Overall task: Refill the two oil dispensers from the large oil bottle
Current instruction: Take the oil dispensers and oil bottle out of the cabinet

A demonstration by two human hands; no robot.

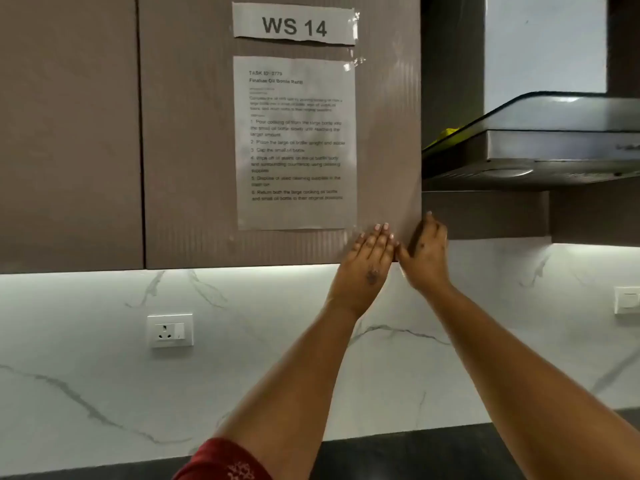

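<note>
Oil bottle and dispensers: none of them shows in this view – the camera looks up at the wall cabinets, not at the worktop.
Left hand [369, 261]: raised to the lower right corner of the cabinet door [277, 133], fingers straight and together, lying flat against the door face. It holds nothing.
Right hand [426, 252]: at the right edge of the same door, just beside the left hand. The fingers reach around the edge of the door; whether they really grip the edge or only touch it, I cannot tell, because the fingertips are partly hidden and blurred.
Task sheet [296, 143]: a printed paper taped on the door above the hands, title about an oil bottle refill, numbered steps below – the small print is mostly too blurred to read.
Label [294, 25]: a paper strip above the sheet, it reads "WS 14".
Hood [540, 143]: to the right of the cabinet, something yellow [446, 133] lies on its top.
Backsplash [104, 375]: white marble look, lit from under the cabinets, with a socket [170, 330] on the left.
Sleeve [225, 462]: red, at the bottom edge, on the left arm.
</note>
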